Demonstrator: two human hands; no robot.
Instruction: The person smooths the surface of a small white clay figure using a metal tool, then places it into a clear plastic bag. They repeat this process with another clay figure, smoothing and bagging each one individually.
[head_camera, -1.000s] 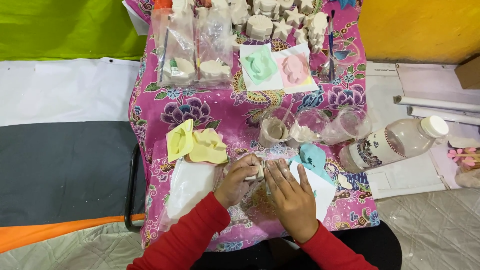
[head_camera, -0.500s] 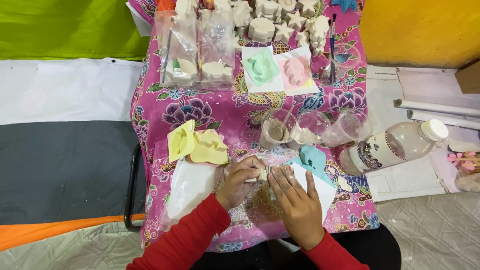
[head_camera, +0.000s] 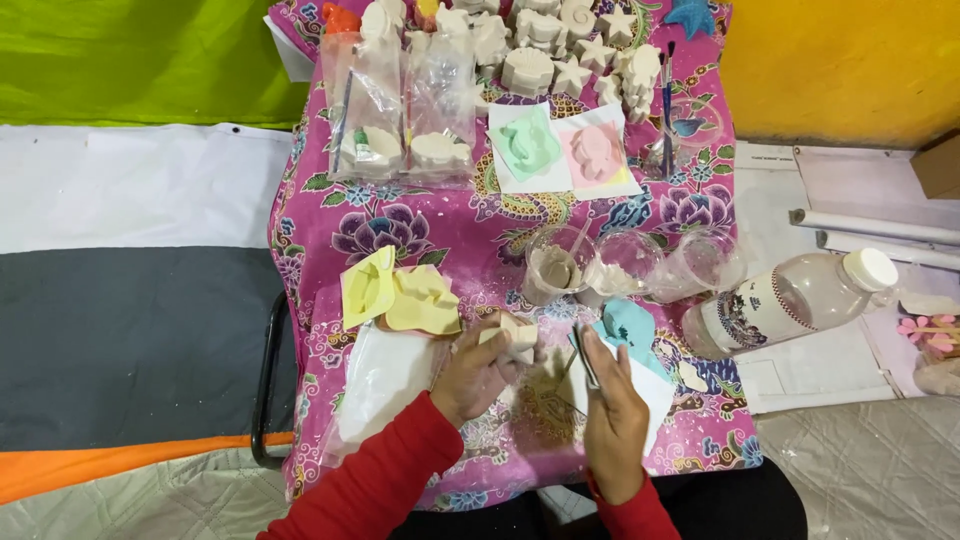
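Note:
My left hand (head_camera: 476, 375) grips a small cream plaster piece (head_camera: 517, 331) just above the pink flowered tablecloth (head_camera: 450, 230). My right hand (head_camera: 612, 410) holds a thin metal tool (head_camera: 583, 355) whose tip points toward that piece. A light blue mould (head_camera: 630, 330) lies on white paper just right of my right hand. Two yellow moulds (head_camera: 400, 293) lie to the left of my left hand. Both sleeves are red.
Three clear cups (head_camera: 625, 263) stand behind my hands, one with grey mix. A plastic bottle (head_camera: 790, 300) lies at the right. Green (head_camera: 527, 143) and pink moulds (head_camera: 598, 152), bagged casts (head_camera: 400, 110) and several white plaster figures (head_camera: 545, 45) fill the far end. A white bag (head_camera: 378, 380) lies at left.
My right hand has closed on the thin tool and turned edge-on. My left hand has lifted the plaster piece slightly toward it.

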